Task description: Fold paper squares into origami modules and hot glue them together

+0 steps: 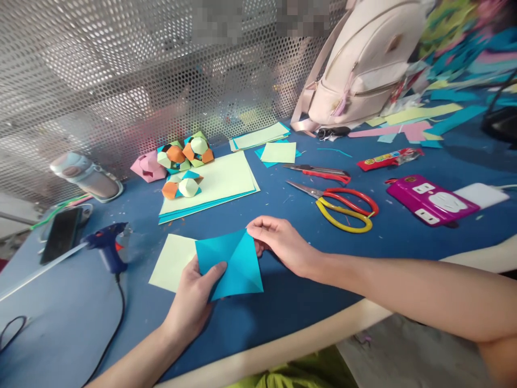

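- Holding one blue paper square [238,272] between both hands, over the blue table [307,302]; crease lines meet near its middle. Clock below centres on this square.
- Left hand [196,288]: clamped on the square's 9 o'clock side, thumb on top, fingers mostly hidden underneath.
- Right hand [285,242]: thumb and forefinger pinching the square's corner at 1 o'clock. Hands well apart from each other.
- 9 o'clock: pale green square [167,264] on table, partly covered in view by left hand and blue square; glue gun [107,247] beyond.
- 11 to 12: sheet stack [232,175], pale green over blue, part-built paper piece [183,186] on it.
- 10 to 11: pink paper ball [148,166] beside two multicoloured balls [183,152].
- 1 to 2: red-handled cutter [323,175].
- 2: scissors [343,207], red and yellow handles, blades slightly parted or closed, can't tell.
- 1, far: pale backpack [359,70].
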Demonstrator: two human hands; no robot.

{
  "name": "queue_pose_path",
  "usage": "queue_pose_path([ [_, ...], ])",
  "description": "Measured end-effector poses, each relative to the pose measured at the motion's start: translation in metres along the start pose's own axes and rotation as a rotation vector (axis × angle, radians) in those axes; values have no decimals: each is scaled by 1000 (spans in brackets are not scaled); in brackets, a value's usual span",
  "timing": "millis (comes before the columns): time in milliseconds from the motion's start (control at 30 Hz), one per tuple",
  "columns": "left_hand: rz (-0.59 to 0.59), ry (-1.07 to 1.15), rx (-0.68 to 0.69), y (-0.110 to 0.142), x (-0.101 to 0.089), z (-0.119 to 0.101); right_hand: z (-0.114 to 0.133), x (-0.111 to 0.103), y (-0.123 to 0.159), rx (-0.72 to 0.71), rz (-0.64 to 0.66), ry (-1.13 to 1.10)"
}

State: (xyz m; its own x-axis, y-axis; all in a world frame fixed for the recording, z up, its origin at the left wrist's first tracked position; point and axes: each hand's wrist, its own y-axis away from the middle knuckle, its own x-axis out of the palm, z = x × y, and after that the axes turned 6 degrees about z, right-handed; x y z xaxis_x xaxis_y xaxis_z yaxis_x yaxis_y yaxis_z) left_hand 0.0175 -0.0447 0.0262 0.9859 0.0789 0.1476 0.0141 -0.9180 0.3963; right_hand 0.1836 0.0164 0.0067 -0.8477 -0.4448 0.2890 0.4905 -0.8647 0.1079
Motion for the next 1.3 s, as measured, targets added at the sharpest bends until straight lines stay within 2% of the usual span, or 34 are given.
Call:
queue_pose_path([
  [100,24,17,-22,1,0,1,-3,2,2,-3,38,104],
  [200,41,94,24,-1,-2,-1,-3,3,3,12,3,179],
  [300,29,154,149,-7,-10,-9,0,-1,0,17,-13,28],
  [367,-20,87,215,-11,-18,-15,2,-5,-2,10,-15,-86],
  [433,-35,-140,299,-16,-26,-19,3,-9,-5,-1,-20,-164],
  [500,-5,-564,401,-19,-33,-17,2,-13,-9,-11,-25,-210],
  [567,34,-989,575,-21,-38,-10,1,-17,-12,-26,-29,-239],
  [667,60,-1485,819,-25,-45,4,-3,-23,-18,-45,1,-276],
  [767,104,-1721,949,-33,-57,14,-6,-29,-22,-43,28,-276],
  [867,49,-1828,1026,-46,-76,15,-6,-32,-23,-24,15,-238],
  [933,21,-1874,1026,-54,-89,11,-5,-32,-22,-15,5,-220],
  [1033,-78,-1826,1020,-58,-96,1,-3,-32,-20,-2,-2,-219],
  [1100,-94,-1647,1017,-52,-88,-6,-2,-32,-19,8,-5,-230],
  [1133,-115,-1491,1017,-47,-81,-8,-1,-32,-19,16,-4,-239],
  [1233,-120,-941,694,-29,-52,-7,-1,-30,-17,47,13,-264],
  [1300,-34,-456,529,-21,-34,-1,-1,-29,-15,62,26,-264],
])
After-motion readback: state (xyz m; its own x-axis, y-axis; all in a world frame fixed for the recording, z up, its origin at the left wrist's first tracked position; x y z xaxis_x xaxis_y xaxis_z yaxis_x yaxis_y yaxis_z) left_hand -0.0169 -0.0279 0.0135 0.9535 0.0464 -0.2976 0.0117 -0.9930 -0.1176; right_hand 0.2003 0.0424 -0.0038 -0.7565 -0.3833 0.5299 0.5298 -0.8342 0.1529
